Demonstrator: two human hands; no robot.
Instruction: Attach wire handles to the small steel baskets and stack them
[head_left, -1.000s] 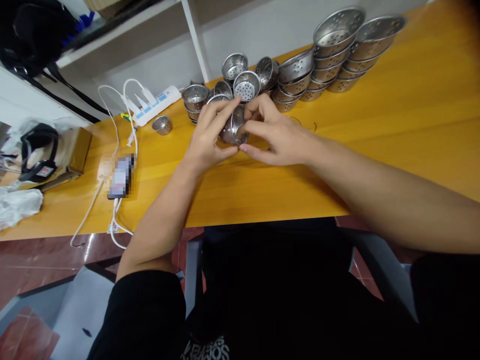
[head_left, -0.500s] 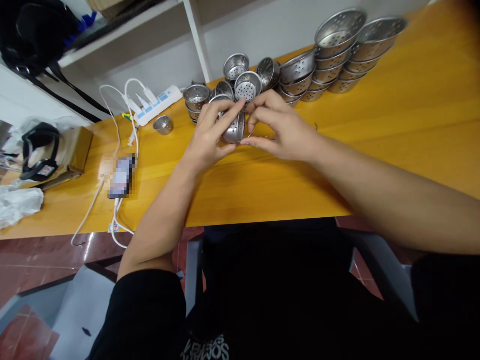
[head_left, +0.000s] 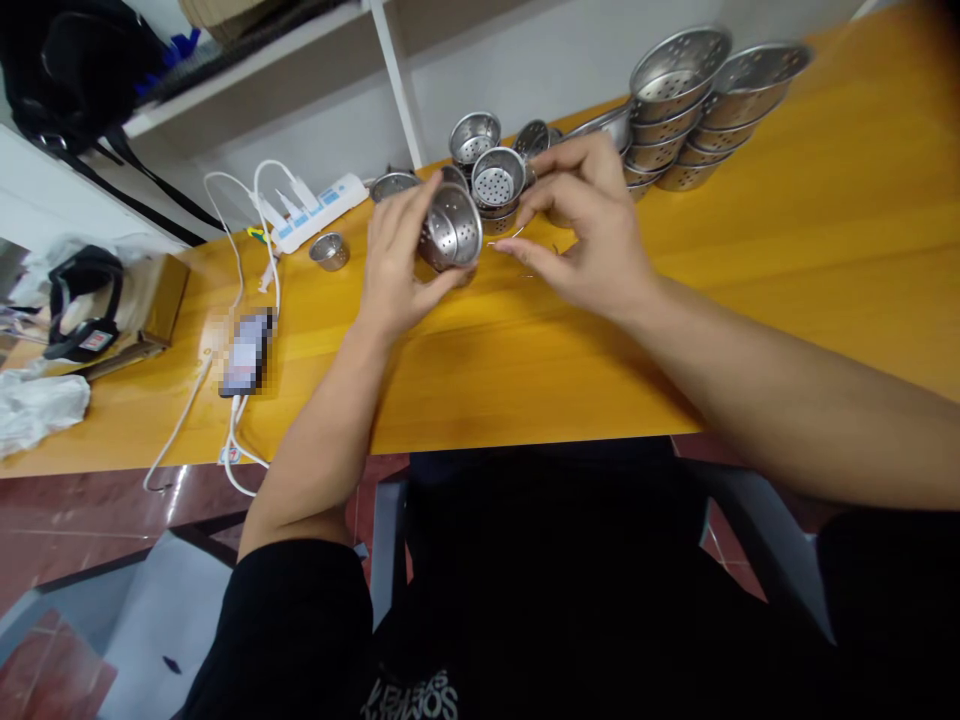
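My left hand (head_left: 401,255) is wrapped round a perforated metal cup (head_left: 452,228), tilted so its open mouth faces right. Just right of that cup, my right hand (head_left: 581,225) pinches a thin bent wire (head_left: 506,240) between thumb and fingers. The wire's tip is close to the cup's rim, and a small gap shows between them. Behind both hands, another perforated cup (head_left: 498,180) sits on top of others. A small lone cup (head_left: 329,251) rests on the table to the left of my left hand.
Tall stacks of perforated cups (head_left: 667,120) stand at the back right of the wooden table (head_left: 510,380). To the left are a white power strip (head_left: 322,212) with cables, a phone (head_left: 247,352) and headphones (head_left: 82,305) by a cardboard box. A shelf divider (head_left: 395,85) rises behind.
The cup in my left hand has turned, so its mouth now faces right. My right hand has drawn back to the right and slightly up, the wire showing more clearly.
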